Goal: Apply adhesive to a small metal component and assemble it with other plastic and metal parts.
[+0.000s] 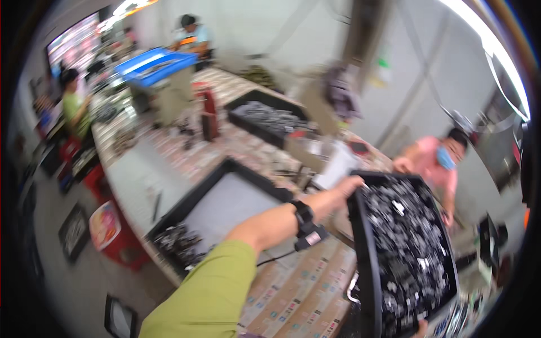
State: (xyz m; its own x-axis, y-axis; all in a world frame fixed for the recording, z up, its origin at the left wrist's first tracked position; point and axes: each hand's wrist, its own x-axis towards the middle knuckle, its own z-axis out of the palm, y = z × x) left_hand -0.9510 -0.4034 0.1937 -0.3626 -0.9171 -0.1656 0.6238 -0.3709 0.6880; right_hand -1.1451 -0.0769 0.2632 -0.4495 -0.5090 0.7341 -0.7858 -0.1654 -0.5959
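Note:
A deep black plastic tray [367,265], heaped with small dark and silvery parts [406,248], is held up on the right side of the head view and looks tilted. My left hand [350,186] is closed on its far left corner; a black strap with a small module [310,239] and cable sits on that wrist. Of my right hand [421,329] only a fingertip or thumb shows at the tray's near edge, gripping it from below. The rest of that hand is hidden by the tray and the picture's edge. Motion blurs the parts.
On the long table [129,174] lie a black tray [231,164] with dark parts in one corner, another filled black tray [231,112] and a blue bin [135,76]. A person in pink [428,155] is just beyond my tray. Red stools [127,245] stand left.

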